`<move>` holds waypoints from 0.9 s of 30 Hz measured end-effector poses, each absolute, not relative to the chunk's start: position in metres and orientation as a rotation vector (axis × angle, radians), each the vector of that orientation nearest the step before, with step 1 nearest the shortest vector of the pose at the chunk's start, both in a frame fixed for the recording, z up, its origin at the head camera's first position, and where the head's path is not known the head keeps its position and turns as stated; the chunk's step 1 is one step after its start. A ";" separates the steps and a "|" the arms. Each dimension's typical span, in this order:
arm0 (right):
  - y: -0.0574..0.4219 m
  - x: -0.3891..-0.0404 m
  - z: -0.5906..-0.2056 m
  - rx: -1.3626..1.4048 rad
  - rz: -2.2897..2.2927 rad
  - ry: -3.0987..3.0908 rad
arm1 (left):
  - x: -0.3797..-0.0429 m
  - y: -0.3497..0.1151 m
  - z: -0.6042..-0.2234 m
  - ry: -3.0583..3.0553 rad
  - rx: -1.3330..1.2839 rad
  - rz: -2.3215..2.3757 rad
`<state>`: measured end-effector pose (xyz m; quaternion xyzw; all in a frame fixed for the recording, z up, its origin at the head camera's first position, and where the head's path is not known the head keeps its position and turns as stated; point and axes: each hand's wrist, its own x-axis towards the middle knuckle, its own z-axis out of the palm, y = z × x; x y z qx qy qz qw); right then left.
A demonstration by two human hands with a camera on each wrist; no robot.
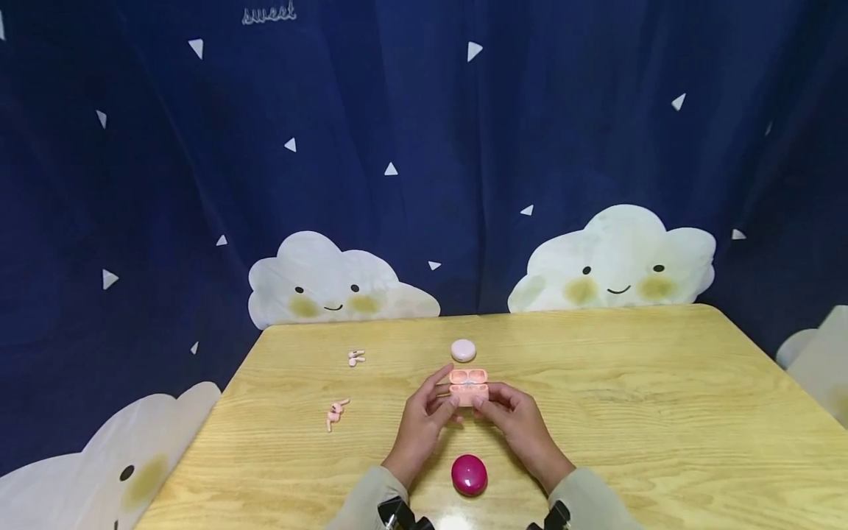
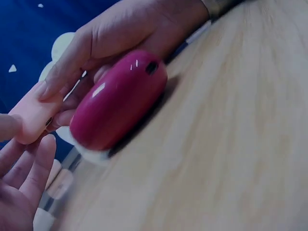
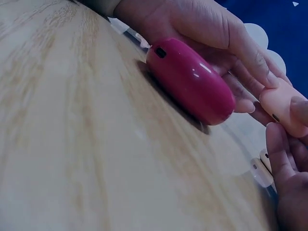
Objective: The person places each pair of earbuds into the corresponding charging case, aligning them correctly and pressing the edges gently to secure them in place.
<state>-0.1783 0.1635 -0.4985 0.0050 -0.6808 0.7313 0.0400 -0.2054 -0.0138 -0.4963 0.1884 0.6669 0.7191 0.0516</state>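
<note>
A pink earbud charging case (image 1: 469, 397) is held up in front of me with its lid flipped back, showing the hollows inside. My left hand (image 1: 422, 421) grips its left side, thumb on the front and index finger stretched up beside the lid. From the right, my right hand (image 1: 520, 423) pinches the case with thumb and fingers. Both wrist views show the case's underside edge with a small dark port. Between my wrists lies a glossy magenta rounded case (image 1: 469, 475), touched by neither hand; its dark port shows in the left wrist view.
A pale pink round case (image 1: 463, 350) sits just beyond my hands. Two pairs of earbuds lie to the left: pale pink earbuds (image 1: 356, 358) farther back and pink hooked earbuds (image 1: 336, 412) nearer. The wooden table (image 1: 649, 397) ends at a dark blue curtain (image 1: 424, 96).
</note>
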 end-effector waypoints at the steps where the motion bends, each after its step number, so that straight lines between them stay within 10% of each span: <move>1: 0.163 -0.178 -0.499 0.020 2.250 -2.078 | -0.206 -0.015 -0.496 2.044 0.564 2.168; 27: 0.162 -0.178 -0.498 0.031 2.299 -2.030 | -0.228 -0.163 -0.409 2.820 0.280 1.163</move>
